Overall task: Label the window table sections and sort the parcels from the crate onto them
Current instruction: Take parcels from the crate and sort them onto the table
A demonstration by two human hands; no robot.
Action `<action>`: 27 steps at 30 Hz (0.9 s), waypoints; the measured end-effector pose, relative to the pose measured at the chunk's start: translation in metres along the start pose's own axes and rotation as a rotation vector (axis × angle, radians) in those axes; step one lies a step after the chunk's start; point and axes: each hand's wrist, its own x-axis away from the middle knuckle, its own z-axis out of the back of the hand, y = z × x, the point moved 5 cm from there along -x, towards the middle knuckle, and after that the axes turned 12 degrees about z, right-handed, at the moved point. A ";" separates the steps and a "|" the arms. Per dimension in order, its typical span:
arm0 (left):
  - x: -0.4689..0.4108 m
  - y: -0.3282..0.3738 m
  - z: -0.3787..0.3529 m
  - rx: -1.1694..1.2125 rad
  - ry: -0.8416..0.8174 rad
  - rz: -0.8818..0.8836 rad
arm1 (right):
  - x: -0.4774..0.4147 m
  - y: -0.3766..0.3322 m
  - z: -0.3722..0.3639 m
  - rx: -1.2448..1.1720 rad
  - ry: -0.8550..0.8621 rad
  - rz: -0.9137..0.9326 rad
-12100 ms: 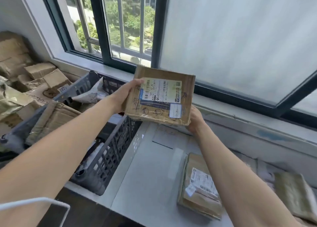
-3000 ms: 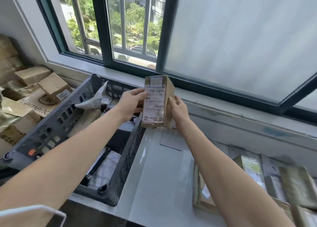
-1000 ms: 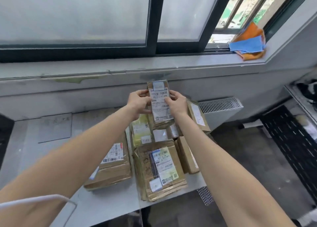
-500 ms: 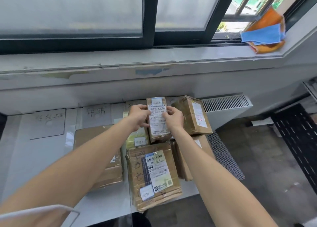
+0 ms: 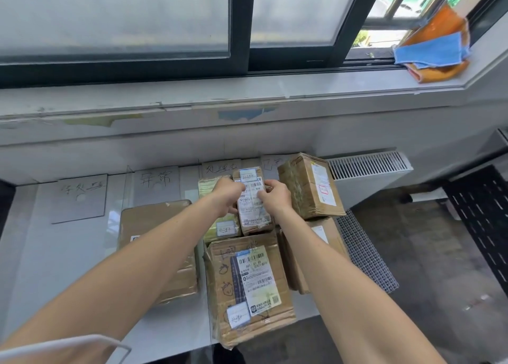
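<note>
Lowered and carried farther over the table [image 5: 55,253] since half a second ago: parcel [image 5: 254,207], both hands with it. Held label side up, long axis running near to far. Pinched at the left edge by left hand [image 5: 228,194], fingers curled over the far part. Pinched at the right edge by right hand [image 5: 276,198], thumb on the label. Sits over the middle group, just right of green parcel [image 5: 217,227] and just beyond big box [image 5: 247,281]; contact with either not discernible. Bounded on the right by tilted box [image 5: 310,185], stacked on low box [image 5: 335,248] at the table's right end. Left of the group: flat box [image 5: 148,218], partly behind the left forearm. Along the far edge: handwritten sheets [image 5: 81,198], laid side by side. On the sill, far right: cloths [image 5: 431,53]. Right of the table: radiator [image 5: 368,167].
</note>
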 end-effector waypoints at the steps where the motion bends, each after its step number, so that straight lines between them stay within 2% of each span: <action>1: 0.000 0.000 0.001 0.004 0.011 0.000 | 0.000 -0.002 0.000 0.011 -0.011 0.007; 6: -0.001 0.007 0.016 -0.020 0.141 -0.104 | 0.000 -0.014 0.006 0.114 0.040 0.047; 9: 0.003 0.015 0.033 -0.116 0.237 -0.202 | 0.001 -0.036 0.010 0.213 0.110 0.166; 14: 0.020 0.026 0.073 -0.674 0.579 -0.400 | 0.005 -0.099 -0.009 0.505 0.060 0.545; 17: 0.031 0.022 0.103 -0.855 0.731 -0.462 | 0.012 -0.128 -0.035 0.663 -0.008 0.661; 21: 0.047 0.002 0.158 -0.934 0.822 -0.464 | 0.032 -0.161 -0.080 0.760 -0.052 0.706; 27: 0.079 -0.046 0.267 -0.904 0.880 -0.436 | 0.080 -0.226 -0.162 0.797 -0.077 0.791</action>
